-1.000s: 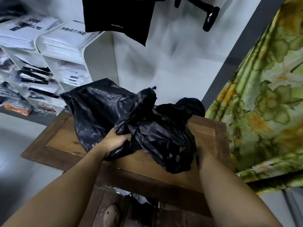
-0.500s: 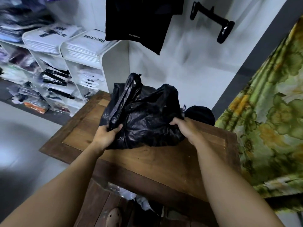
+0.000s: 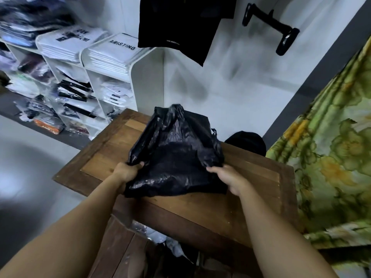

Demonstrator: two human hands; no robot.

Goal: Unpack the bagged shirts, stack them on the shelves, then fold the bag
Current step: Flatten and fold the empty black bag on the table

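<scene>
A crumpled black plastic bag [image 3: 176,153] lies on the wooden table [image 3: 251,183], its handles pointing away from me. My left hand [image 3: 126,173] grips the bag's near left edge. My right hand [image 3: 230,179] holds its near right edge. The bag looks limp and flattened. White shelves [image 3: 140,77] at the back left hold stacks of bagged white shirts [image 3: 114,53] and darker packed garments lower down.
A black garment [image 3: 180,27] hangs above the shelves, and a black wall hook [image 3: 271,29] juts out to its right. A dark round object [image 3: 247,142] sits behind the table. A green floral curtain [image 3: 331,147] hangs at right. Plastic packaging [image 3: 160,235] lies under the table.
The bag went from a bunched heap to a flatter sheet on the table. Both hands moved to its near corners and the bag spread out toward the wall.
</scene>
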